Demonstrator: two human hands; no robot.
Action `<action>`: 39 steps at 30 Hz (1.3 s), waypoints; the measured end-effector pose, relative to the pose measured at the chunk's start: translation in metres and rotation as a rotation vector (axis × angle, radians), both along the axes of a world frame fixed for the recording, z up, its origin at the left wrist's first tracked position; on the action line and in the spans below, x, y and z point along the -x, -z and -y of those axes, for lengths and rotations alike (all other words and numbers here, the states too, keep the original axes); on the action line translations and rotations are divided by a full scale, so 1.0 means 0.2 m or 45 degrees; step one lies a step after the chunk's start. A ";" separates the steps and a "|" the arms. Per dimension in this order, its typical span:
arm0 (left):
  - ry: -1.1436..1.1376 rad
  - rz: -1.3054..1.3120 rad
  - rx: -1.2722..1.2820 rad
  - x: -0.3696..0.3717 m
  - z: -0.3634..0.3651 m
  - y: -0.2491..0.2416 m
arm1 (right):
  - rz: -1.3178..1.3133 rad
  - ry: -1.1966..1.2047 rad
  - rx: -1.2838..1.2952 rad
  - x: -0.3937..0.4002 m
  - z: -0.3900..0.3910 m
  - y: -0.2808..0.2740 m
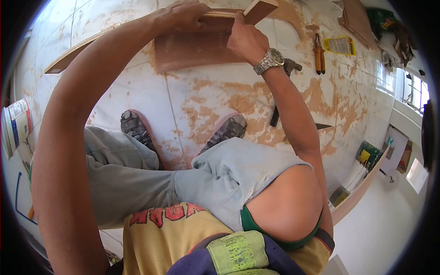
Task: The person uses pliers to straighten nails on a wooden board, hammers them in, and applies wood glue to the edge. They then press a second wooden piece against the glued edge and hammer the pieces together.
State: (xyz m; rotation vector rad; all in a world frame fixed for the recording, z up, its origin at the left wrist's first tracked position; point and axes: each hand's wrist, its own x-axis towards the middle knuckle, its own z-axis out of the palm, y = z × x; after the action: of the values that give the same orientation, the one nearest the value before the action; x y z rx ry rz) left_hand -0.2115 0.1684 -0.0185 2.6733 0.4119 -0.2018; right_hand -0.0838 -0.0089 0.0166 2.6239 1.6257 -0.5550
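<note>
At the top of the head view, my left hand (183, 17) grips the edge of a brown wooden board assembly (197, 49). My right hand (247, 39), with a metal watch on the wrist, is closed at the joint where a short wood strip (260, 11) meets the board's upper edge. Its thumb presses on the wood. The board's broad brown face shows below both hands. A long strip (73, 52) extends to the left behind my left forearm. Some fingers of both hands are hidden behind the wood.
A hammer (288, 66) lies beside my right forearm. Orange-handled pliers (318, 55) and a yellow packet (340, 46) lie farther right. Sawdust covers parts of the tiled floor (183, 87). A white bucket (17, 123) stands at left, and a green container (368, 155) at right.
</note>
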 end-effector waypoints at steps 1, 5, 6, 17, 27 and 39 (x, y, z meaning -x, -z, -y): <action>0.000 -0.076 -0.043 -0.03 0.01 0.00 | -0.019 0.006 0.024 0.00 0.02 -0.03; -0.103 0.065 0.026 0.03 0.04 -0.13 | -0.293 0.020 0.097 -0.02 0.11 -0.02; -0.144 -0.023 0.098 0.03 0.06 -0.22 | -0.339 0.062 0.044 -0.01 0.16 -0.01; -0.029 -0.188 0.315 -0.18 -0.30 0.13 | -0.558 0.096 -1.090 -0.34 0.22 0.42; -0.188 0.041 -0.052 -0.06 -0.01 0.34 | -0.566 0.033 -0.967 -0.35 0.14 0.52; -0.111 -0.129 -0.068 -0.10 0.16 0.08 | -0.254 -0.290 -0.689 -0.49 -0.05 0.64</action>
State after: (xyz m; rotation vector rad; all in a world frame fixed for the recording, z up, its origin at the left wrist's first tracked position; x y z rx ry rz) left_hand -0.1922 0.1373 -0.0351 2.6985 0.5716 -0.3046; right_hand 0.0135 0.0014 -0.1117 2.7228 2.3934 -0.4232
